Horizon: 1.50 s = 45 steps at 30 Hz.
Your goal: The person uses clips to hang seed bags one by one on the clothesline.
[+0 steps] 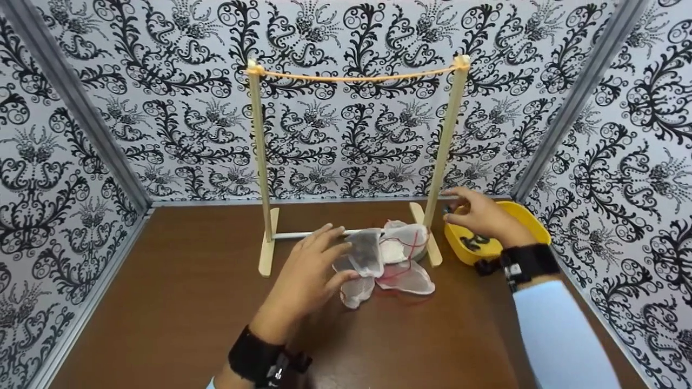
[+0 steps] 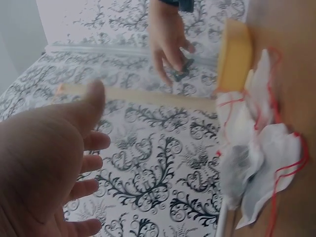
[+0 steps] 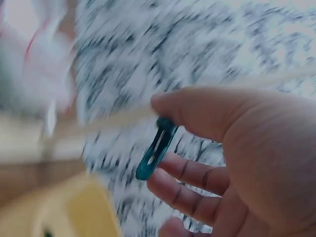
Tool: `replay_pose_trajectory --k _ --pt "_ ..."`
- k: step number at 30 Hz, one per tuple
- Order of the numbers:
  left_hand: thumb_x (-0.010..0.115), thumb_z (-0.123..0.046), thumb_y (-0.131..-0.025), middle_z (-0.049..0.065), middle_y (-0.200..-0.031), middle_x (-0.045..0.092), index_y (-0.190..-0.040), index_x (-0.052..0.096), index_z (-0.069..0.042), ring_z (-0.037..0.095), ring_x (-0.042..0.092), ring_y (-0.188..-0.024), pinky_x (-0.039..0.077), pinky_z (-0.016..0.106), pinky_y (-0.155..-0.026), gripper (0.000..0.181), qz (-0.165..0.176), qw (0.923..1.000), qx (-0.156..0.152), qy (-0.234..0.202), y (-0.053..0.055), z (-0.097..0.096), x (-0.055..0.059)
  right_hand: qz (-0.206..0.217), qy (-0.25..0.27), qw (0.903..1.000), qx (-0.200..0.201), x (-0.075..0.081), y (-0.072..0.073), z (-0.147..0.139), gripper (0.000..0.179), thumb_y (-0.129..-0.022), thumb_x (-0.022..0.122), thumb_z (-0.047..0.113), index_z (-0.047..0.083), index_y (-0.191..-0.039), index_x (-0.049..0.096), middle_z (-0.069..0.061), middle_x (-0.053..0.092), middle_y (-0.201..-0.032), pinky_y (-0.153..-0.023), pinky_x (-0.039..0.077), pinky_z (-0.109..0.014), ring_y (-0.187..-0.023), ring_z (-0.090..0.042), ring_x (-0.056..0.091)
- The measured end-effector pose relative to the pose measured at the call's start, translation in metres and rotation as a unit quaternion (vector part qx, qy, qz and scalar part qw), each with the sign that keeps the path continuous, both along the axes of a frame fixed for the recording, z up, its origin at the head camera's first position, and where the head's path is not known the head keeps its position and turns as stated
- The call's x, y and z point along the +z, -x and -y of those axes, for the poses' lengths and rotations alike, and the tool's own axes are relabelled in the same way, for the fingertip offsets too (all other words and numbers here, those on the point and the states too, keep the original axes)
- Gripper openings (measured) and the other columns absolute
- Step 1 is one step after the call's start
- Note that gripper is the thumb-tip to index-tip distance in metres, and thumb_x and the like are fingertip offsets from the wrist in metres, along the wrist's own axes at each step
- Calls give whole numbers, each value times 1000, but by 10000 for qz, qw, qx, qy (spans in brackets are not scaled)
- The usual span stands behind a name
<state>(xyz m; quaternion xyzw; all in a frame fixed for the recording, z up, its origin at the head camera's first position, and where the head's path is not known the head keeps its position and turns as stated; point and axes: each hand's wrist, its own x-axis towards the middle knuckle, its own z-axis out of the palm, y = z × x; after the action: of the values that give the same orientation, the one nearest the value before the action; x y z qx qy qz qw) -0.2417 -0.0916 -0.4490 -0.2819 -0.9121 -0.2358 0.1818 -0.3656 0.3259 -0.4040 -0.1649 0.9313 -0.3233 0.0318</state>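
Note:
My right hand pinches a small dark teal plastic clip with a long loop shape, between thumb and fingers. It is above the left side of a yellow basin, beside the right post of a wooden stand. A heap of white mesh drawstring bags with red cords lies at the stand's right foot. My left hand hovers left of the bags with its fingers spread, holding nothing. In the left wrist view a gap separates it from the bags.
The stand has two upright posts on wooden feet, joined low by a white rod. An orange string runs between their tops. More dark clips lie in the basin. Patterned walls enclose the brown table.

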Motion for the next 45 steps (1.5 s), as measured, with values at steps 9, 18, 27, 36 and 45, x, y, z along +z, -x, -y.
replay_pose_trajectory --k 9,18,27,36,45 --pt "85 -42 -101 7 -145 74 -133 81 -14 33 65 -138 55 59 -114 42 -712 9949 413 -590 1 20 12 294 2975 9525 580 -10 -36 96 53 -99 84 5 3 -150 67 -24 72 -137 -98 70 -36 -119 -32 78" --pt "89 -43 -98 5 -129 78 -141 78 -7 27 70 -120 60 48 -106 56 -665 9914 564 -977 -2 14 12 -275 4230 9017 857 -28 -65 172 48 -88 91 -5 -9 -130 67 -4 82 -119 -100 69 -34 -106 -18 81" --pt "90 -37 -98 4 -116 77 -132 80 -8 25 70 -111 63 44 -98 46 -447 9906 509 -1193 -7 10 15 -182 4279 8983 980 -36 -83 198 46 -86 94 -6 -10 -125 72 -26 82 -128 -94 71 -35 -100 -17 83" --pt "87 -36 -101 8 -112 77 -128 81 -2 25 71 -108 64 43 -97 44 -739 9876 585 -1255 -7 12 14 -304 4010 9114 872 -31 -87 201 42 -85 97 -1 -5 -122 76 -22 82 -130 -91 71 -34 -100 -19 84" --pt "86 -29 -101 9 -104 79 -118 82 0 26 71 -100 66 42 -86 34 -1560 9801 678 -1022 1 20 11 -662 2802 9542 814 -30 -77 182 25 -101 87 13 3 -123 79 -15 85 -119 -90 69 -32 -98 -17 80"
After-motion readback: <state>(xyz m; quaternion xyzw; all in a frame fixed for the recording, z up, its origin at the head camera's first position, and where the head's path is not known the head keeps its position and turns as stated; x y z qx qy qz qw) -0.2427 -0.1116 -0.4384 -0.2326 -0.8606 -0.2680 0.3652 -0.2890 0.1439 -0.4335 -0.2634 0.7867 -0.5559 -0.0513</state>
